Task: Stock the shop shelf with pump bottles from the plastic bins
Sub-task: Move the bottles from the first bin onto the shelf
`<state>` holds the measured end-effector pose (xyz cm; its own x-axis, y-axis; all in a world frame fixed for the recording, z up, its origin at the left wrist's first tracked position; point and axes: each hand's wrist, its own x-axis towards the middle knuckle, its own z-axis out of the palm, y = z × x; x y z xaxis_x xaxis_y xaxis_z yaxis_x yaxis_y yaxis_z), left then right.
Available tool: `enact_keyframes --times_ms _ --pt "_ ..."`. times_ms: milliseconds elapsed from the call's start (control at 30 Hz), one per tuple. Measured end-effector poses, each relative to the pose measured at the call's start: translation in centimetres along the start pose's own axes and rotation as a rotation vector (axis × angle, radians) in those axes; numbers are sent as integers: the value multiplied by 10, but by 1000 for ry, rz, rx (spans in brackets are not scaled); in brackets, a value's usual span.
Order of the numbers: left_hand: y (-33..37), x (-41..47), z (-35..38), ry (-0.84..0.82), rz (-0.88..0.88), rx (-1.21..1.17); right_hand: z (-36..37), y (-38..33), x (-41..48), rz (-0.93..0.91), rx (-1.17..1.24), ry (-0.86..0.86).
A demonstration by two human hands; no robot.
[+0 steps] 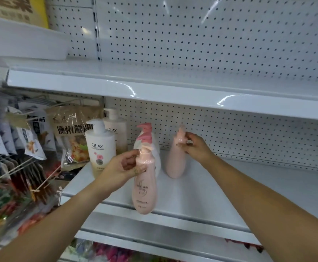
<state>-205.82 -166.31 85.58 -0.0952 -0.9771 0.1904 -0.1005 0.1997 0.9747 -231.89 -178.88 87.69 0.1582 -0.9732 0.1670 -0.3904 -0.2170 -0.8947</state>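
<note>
Two pink bottles (145, 193) (174, 163), one gripped per hand (124, 167) (197, 147).

A white bottle (157, 157) is mostly hidden behind the near pink bottle (145, 190), whose small print is blurred. The right hand (194, 146) covers the pump of the far pink bottle (175, 161).

White metal shelf (230, 186), pegboard (249, 133) at back. Standing on it, left end: front white bottle (99, 148) w/ back white bottle (117, 132) just behind, both pump type. Mid, set back: pink-pump bottle (148, 140), white body. Just right of it: pink bottle (174, 163), base on shelf, apart from the rest. 2nd pink bottle (145, 188) at front lip, can't tell if base touches. Snack bag (73, 133) at left edge, unclear if on shelf.
</note>
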Motion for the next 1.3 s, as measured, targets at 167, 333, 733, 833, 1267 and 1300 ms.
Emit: enact_keyframes --times_ms 167,333,733,833,1267,1300 --pt "-2 3 -2 4 12 -13 5 0 15 -9 -7 -17" --pt "-4 3 -3 4 20 -25 6 1 25 -20 -45 -14" --pt "-10 5 -5 -17 9 -15 6 15 38 19 -11 -51" --pt "-9 7 -2 -34 10 -11 1 19 35 56 13 -65" --pt "14 12 39 -73 40 -43 4 21 -101 -35 292 188" --pt "15 11 42 -80 49 -43 10 19 -112 -33 313 131"
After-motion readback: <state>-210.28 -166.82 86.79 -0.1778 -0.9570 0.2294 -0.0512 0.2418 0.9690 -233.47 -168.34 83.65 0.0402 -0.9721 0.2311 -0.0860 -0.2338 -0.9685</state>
